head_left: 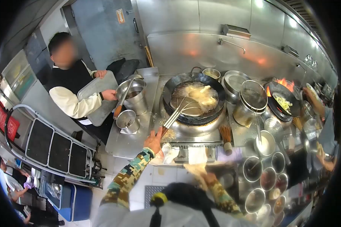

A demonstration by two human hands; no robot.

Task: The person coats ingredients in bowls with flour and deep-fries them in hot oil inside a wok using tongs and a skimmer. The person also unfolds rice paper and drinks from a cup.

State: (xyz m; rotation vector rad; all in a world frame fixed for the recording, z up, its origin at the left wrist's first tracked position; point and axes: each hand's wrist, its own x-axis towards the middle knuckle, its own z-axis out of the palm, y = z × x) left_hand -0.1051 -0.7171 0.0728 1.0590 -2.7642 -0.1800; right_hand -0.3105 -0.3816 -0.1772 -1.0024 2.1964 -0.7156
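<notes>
Wire skimmer (175, 117) in the wok (170, 83), gripped by the left hand (153, 142).
The left hand is closed around the skimmer's handle at the wok's near-left side; the skimmer head lies inside the wok, beside pale food (204, 95) in bubbling oil. The right hand (209, 178) is in front of the wok, at a beige cloth (195, 170); its grip cannot be determined. A bamboo brush (226, 137) is at the wok's near-right side. A deep metal pot (137, 104) stands on the desk (147, 123), left of the wok.
</notes>
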